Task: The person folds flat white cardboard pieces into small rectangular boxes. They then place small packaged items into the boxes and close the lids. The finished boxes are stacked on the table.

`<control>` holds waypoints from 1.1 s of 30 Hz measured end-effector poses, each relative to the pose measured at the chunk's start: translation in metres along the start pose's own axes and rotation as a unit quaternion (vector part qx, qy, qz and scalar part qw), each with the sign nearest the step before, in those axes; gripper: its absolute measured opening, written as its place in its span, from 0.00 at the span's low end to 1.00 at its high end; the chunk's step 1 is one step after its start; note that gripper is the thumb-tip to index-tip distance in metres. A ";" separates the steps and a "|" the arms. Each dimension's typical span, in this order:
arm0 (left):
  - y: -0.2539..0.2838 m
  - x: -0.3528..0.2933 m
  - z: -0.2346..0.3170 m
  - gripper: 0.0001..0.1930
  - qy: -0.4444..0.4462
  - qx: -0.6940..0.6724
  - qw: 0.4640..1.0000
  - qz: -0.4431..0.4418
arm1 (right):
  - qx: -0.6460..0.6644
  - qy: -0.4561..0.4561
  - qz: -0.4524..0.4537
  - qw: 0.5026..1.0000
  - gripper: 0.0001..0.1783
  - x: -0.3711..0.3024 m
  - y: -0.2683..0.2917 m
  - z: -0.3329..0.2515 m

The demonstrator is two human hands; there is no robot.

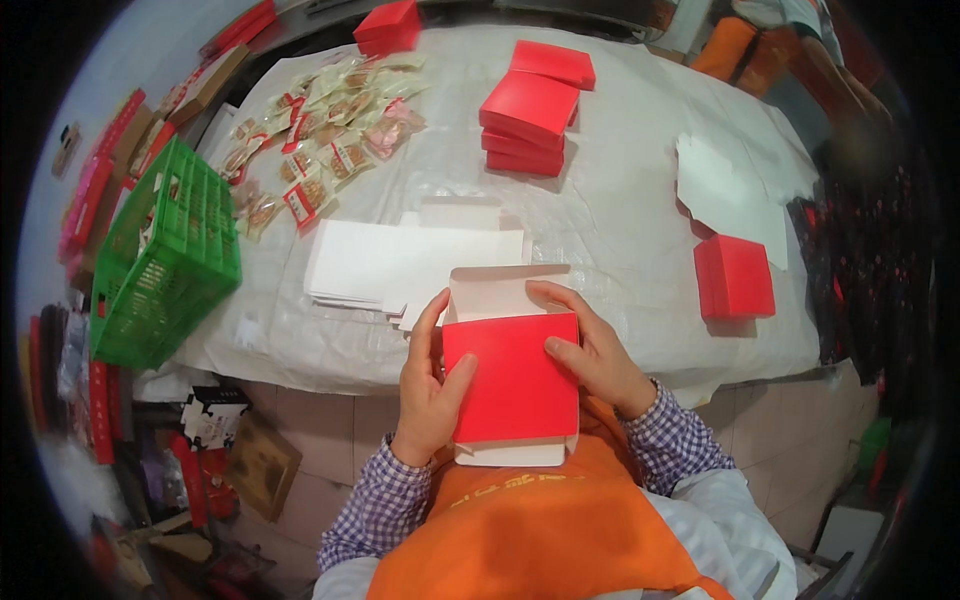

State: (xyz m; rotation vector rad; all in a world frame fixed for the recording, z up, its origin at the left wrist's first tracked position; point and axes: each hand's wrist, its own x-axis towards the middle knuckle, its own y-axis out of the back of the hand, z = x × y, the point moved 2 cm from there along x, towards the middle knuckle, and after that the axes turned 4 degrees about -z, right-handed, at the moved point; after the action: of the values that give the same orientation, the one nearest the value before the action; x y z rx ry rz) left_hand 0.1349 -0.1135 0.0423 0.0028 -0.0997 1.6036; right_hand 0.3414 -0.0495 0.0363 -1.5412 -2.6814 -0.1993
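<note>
Between my two hands is a red carton point(512, 385), held in front of my orange apron just off the table's near edge. Its white end flaps stand out at the far and near ends. My left hand point(432, 390) grips the left side, thumb on the red face. On the right side my right hand point(590, 350) holds it, thumb on the face and fingers by the far flap. Just beyond lies a stack of flat white carton blanks point(400, 255). Farther off, several red boxes point(530, 105) are piled up.
Wrapped snack packets point(310, 150) are heaped at the far left, near a green plastic crate point(165, 255). To the right stand red boxes point(735, 278) beside white sheets point(735, 190). Another red box point(388, 27) is at the back. Another person point(780, 50) is at the far right.
</note>
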 end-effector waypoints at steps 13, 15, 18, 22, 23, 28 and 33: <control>0.007 -0.015 -0.018 0.12 -0.032 0.140 0.989 0.031 | -0.022 -0.006 -0.051 0.998 0.16 -0.003 0.002 -0.004; 0.005 -0.014 -0.015 0.14 -0.091 0.190 0.976 0.052 | -0.044 0.037 -0.061 0.996 0.17 -0.006 0.005 0.000; 0.000 -0.016 -0.006 0.17 -0.075 0.194 0.975 0.074 | -0.064 0.012 -0.034 0.997 0.20 -0.008 0.003 0.008; 0.000 -0.022 -0.010 0.12 -0.066 0.191 0.974 0.098 | -0.082 -0.002 0.003 0.997 0.16 -0.011 -0.004 0.004; -0.002 -0.026 -0.010 0.10 -0.033 0.145 0.983 0.106 | -0.070 -0.028 0.020 0.997 0.15 -0.013 -0.006 0.005; -0.003 -0.030 -0.004 0.08 0.006 0.049 0.993 0.106 | -0.007 -0.012 0.098 0.995 0.16 -0.022 -0.013 0.014; 0.002 -0.034 0.009 0.13 -0.028 0.182 0.982 0.031 | -0.051 -0.011 0.026 0.998 0.12 -0.021 -0.011 0.004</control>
State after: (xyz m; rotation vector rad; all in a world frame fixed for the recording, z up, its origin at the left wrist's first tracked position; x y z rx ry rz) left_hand 0.1332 -0.1483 0.0488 0.3310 0.1533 1.6653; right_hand 0.3426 -0.0720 0.0291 -1.6492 -2.6823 -0.3237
